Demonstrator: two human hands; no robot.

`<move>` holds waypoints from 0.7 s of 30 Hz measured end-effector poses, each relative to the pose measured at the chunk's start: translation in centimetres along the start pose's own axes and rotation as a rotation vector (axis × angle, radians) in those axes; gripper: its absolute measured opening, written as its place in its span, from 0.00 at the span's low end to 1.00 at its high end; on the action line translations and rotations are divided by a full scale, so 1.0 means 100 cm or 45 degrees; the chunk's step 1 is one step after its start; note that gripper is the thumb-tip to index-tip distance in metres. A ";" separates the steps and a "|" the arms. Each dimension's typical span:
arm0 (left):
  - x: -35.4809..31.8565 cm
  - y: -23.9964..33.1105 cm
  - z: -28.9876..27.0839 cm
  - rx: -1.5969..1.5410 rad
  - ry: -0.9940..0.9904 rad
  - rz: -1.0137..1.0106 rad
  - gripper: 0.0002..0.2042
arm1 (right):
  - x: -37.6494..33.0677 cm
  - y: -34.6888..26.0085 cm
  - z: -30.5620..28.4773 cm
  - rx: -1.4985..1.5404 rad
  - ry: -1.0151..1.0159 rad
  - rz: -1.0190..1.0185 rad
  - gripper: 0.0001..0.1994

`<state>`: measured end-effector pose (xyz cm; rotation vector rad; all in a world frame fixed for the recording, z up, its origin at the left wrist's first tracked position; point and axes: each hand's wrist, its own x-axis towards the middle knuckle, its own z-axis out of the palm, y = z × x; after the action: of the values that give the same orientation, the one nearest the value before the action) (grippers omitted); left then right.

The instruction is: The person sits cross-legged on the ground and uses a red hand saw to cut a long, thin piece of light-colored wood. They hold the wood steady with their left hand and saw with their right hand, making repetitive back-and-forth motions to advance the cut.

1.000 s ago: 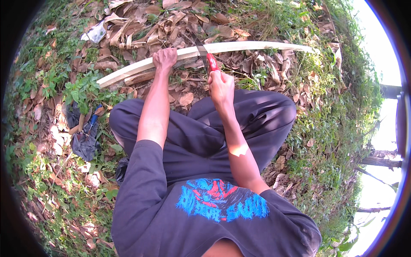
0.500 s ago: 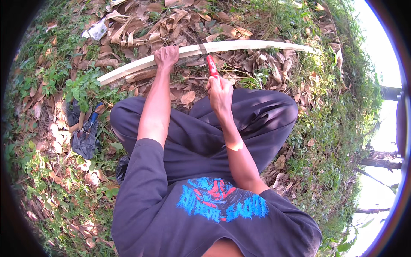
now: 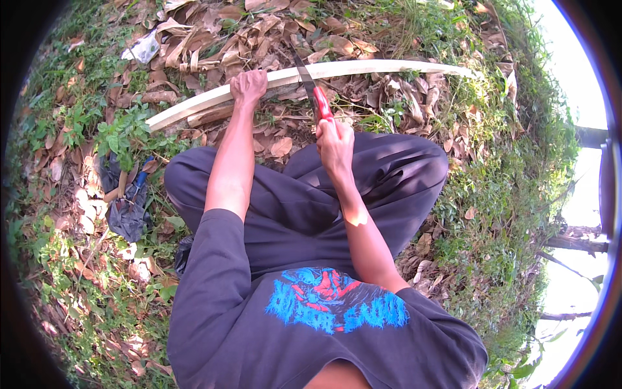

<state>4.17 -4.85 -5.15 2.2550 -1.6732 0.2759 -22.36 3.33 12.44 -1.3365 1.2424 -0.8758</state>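
A long pale wooden strip [image 3: 363,67] lies crosswise on the ground beyond my crossed legs; it looks curved in this fisheye picture. My left hand [image 3: 249,87] is closed around the strip, left of its middle. In my right hand [image 3: 335,144] is the red handle of a handsaw [image 3: 322,104]. The saw's dark blade lies across the strip, a little to the right of my left hand, and its tip points away from me. Under the strip's left part shows a brownish piece of wood [image 3: 210,115].
Dry leaves [image 3: 259,40] and green plants [image 3: 123,133] cover the ground all around. At the left lies a black plastic bag [image 3: 126,217] with a blue-handled tool [image 3: 142,178] and a wooden handle by it. A whitish scrap [image 3: 144,47] lies at the far left.
The saw and my right hand have shifted slightly toward me, so more of the blade shows on the near side of the strip. My left hand keeps its hold.
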 end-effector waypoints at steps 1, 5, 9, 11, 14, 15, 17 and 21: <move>0.004 0.001 0.001 0.003 -0.022 0.002 0.15 | 0.016 0.010 0.006 -0.151 0.050 -0.093 0.15; 0.002 0.003 0.004 -0.072 -0.141 -0.107 0.14 | 0.006 -0.005 0.011 -0.123 0.017 0.007 0.15; 0.005 0.014 -0.014 -0.084 -0.153 -0.129 0.14 | -0.066 -0.014 -0.019 0.360 -0.061 0.274 0.14; -0.002 0.009 -0.014 -0.121 -0.104 -0.206 0.14 | -0.074 -0.014 -0.024 0.400 -0.062 0.247 0.15; 0.001 0.008 -0.017 -0.072 -0.179 -0.149 0.14 | -0.035 -0.007 -0.012 0.210 -0.045 0.160 0.15; 0.001 0.009 -0.018 -0.057 -0.201 -0.110 0.12 | -0.015 -0.002 -0.005 0.083 -0.036 0.128 0.15; 0.005 0.011 -0.016 -0.030 -0.228 -0.032 0.09 | 0.023 0.012 0.008 -0.185 -0.028 -0.017 0.15; 0.001 0.013 -0.016 0.018 -0.232 -0.064 0.09 | 0.004 -0.003 0.011 -0.096 -0.023 0.062 0.16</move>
<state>3.05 -4.70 -3.41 2.3916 -1.7026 0.0726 -21.15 3.17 12.51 -1.3648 1.2997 -0.7881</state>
